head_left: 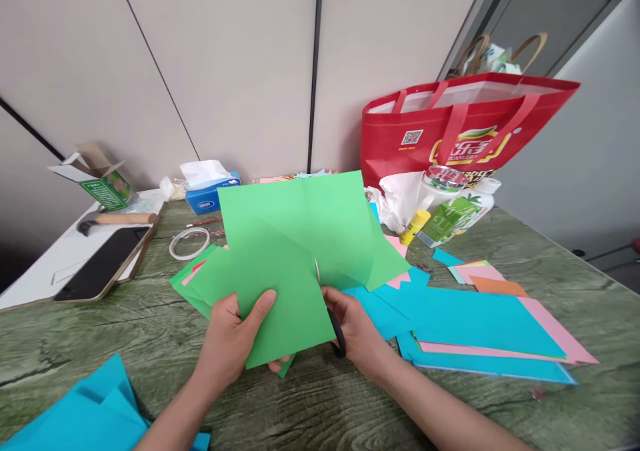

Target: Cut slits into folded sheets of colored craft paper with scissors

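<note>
A large sheet of green paper (295, 231) is held up above the table, cut partway from its lower right edge. My left hand (235, 334) grips its lower left part, thumb on top and fingers underneath. My right hand (357, 331) is closed around a pair of scissors (338, 334) with black handles. A sliver of blade shows at the cut, and the rest of the scissors is hidden by the paper and hand. Right of the cut, a flap of the sheet bends away. More green paper pieces (203, 281) lie behind the left hand.
Blue and pink paper sheets (480, 321) lie at right, with folded blue paper (85, 411) at front left. A tape roll (189, 243), tissue box (210, 191), phone (103, 264) and hammer (120, 218) are at left. Behind are a glue stick (415, 227) and red bag (390, 137).
</note>
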Demonstrator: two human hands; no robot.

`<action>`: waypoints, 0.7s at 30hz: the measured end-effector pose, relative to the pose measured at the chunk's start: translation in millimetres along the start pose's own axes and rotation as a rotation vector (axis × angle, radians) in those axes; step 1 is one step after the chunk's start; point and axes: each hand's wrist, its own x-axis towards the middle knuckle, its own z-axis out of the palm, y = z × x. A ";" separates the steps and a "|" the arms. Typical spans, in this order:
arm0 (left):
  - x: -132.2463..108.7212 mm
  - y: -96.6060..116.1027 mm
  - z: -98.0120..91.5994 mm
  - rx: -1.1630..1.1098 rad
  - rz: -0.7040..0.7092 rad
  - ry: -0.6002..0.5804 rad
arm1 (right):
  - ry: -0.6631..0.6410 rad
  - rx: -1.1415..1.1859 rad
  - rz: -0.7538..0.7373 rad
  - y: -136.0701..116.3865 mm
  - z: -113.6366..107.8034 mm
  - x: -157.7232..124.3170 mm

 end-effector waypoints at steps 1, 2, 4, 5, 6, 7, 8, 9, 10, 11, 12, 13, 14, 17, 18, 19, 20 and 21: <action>-0.2 0.2 0.9 0.000 -0.004 -0.013 | 0.008 -0.009 -0.024 -1.2 0.2 0.5; -0.2 0.3 1.7 -0.001 -0.007 -0.021 | 0.013 -0.017 -0.037 -2.1 0.4 0.7; 0.1 0.2 2.7 -0.003 -0.012 -0.024 | 0.015 -0.029 -0.035 -3.0 1.0 0.9; 0.4 0.0 2.9 -0.004 -0.013 -0.022 | 0.016 -0.034 -0.031 -2.9 1.2 0.9; 0.7 -0.2 3.0 -0.005 -0.013 -0.022 | 0.017 -0.037 -0.028 -2.7 1.3 0.9; 1.0 -0.4 3.0 -0.006 -0.013 -0.020 | 0.020 -0.038 -0.026 -2.4 1.4 1.0; 1.1 -0.5 2.9 -0.008 -0.015 -0.019 | 0.022 -0.037 -0.025 -2.1 1.4 1.0; 1.0 -0.4 2.9 -0.009 -0.017 -0.016 | 0.024 -0.035 -0.023 -1.8 1.5 1.1; 0.8 -0.2 2.9 -0.011 -0.020 -0.014 | 0.026 -0.030 -0.022 -1.6 1.5 1.2; 0.5 0.1 2.9 -0.012 -0.023 -0.013 | 0.027 -0.025 -0.018 -1.5 1.5 1.3; 0.2 0.5 2.9 -0.015 -0.026 -0.012 | 0.028 -0.019 -0.015 -1.6 1.6 1.3; -0.1 0.9 3.0 -0.016 -0.028 -0.012 | 0.028 -0.015 -0.009 -1.8 1.7 1.2; -0.3 1.2 3.1 -0.018 -0.029 -0.012 | 0.027 -0.011 -0.006 -2.0 1.9 1.0; -0.5 1.5 3.4 -0.017 -0.031 -0.007 | 0.026 -0.010 0.001 -2.8 2.1 0.2; -0.4 1.4 3.4 -0.014 -0.034 -0.006 | 0.025 -0.011 0.002 -2.9 2.1 0.0; -0.3 1.1 3.3 -0.012 -0.037 -0.003 | 0.025 -0.012 0.004 -3.0 2.2 -0.2; -0.2 0.8 3.2 -0.011 -0.039 -0.001 | 0.025 -0.013 0.006 -2.9 2.2 -0.2; -0.2 0.6 3.1 -0.012 -0.039 -0.001 | 0.025 -0.012 0.007 -2.7 2.2 -0.2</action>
